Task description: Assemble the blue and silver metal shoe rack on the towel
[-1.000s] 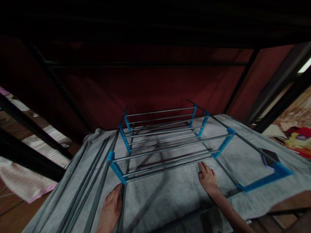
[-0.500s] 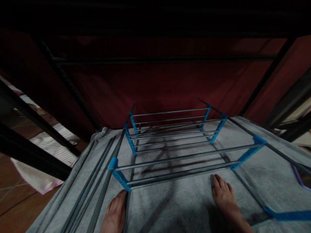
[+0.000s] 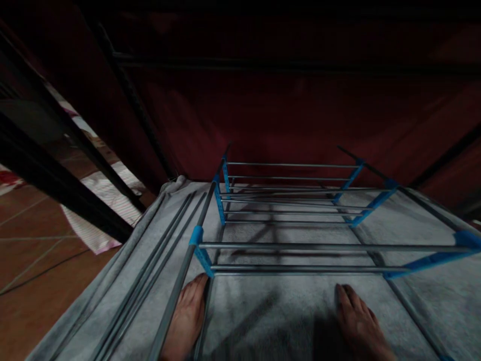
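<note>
Neither my left hand nor my right hand is in view. A rack frame of grey metal tubes and blue plastic brackets lies on the grey blanket, its long rails running away from me. A left blue bracket (image 3: 203, 256) and a right blue bracket (image 3: 432, 258) hold the near crossbars (image 3: 300, 247). Two bare limb ends, which look like my feet, rest on the blanket: the left foot (image 3: 188, 313) close to that left bracket, the right foot (image 3: 358, 318) nearer me than the crossbars. The rack's nearest end is cut off.
Several loose grey tubes (image 3: 154, 265) lie left of the rack on the grey blanket (image 3: 263, 321). Dark metal posts (image 3: 67, 190) and a dark red cloth (image 3: 263, 115) stand around it. A striped cloth (image 3: 93, 215) lies on the tiled floor (image 3: 30, 265) at left.
The view has turned left and tilted, so the scene sits further right. A blue bracket at the lower right has almost left the picture. The feet stay on the blanket.
</note>
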Tool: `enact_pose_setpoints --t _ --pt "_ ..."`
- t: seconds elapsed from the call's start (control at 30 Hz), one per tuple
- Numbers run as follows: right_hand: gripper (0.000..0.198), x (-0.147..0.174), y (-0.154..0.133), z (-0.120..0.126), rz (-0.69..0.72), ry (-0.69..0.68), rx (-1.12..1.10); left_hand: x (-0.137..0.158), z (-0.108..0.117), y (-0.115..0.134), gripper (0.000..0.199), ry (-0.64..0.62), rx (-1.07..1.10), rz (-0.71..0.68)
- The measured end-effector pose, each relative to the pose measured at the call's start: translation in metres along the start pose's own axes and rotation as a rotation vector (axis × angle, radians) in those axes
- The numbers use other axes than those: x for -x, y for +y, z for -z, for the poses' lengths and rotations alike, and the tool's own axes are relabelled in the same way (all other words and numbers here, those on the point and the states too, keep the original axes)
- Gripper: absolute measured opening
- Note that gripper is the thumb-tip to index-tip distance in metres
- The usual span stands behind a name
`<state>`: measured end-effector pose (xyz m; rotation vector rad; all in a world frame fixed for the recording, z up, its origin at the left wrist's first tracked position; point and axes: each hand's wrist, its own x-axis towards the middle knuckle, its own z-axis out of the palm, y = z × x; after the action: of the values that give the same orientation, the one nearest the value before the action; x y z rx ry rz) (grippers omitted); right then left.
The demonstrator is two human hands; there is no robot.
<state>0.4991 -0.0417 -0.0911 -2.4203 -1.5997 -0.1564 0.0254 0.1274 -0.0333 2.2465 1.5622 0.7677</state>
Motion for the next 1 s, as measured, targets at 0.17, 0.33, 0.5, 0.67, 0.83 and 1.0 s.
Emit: enact_pose_setpoints --t 0.17,0.33,0.5,0.67,0.83,1.0 --pt "0.054 -0.013 -0.025 0.028 -0.036 -0.122 0.152 -0.004 0.015 0.026 0.061 -0.098 -0.064 -0.050" --pt "0.052 -0.008 -0.035 0.042 0.018 -0.086 0.208 -0.003 0.021 0.032 0.060 -0.137 -0.032 -0.067" --pt "0.051 0.009 -0.040 0.047 0.037 -0.032 0.169 -0.002 0.013 0.018 0.057 -0.087 -0.024 -0.125" --pt "0.048 0.013 -0.031 0.052 0.018 -0.076 -0.024 -0.003 0.004 0.003 0.054 -0.055 -0.010 -0.130" --pt "0.046 -0.004 -0.023 0.072 0.061 -0.106 -0.416 -0.006 -0.001 -0.008 0.048 -0.023 -0.006 -0.115" --pt "0.042 -0.035 -0.038 0.090 0.076 0.089 -0.537 -0.016 -0.001 -0.021 0.042 0.046 0.035 -0.099"
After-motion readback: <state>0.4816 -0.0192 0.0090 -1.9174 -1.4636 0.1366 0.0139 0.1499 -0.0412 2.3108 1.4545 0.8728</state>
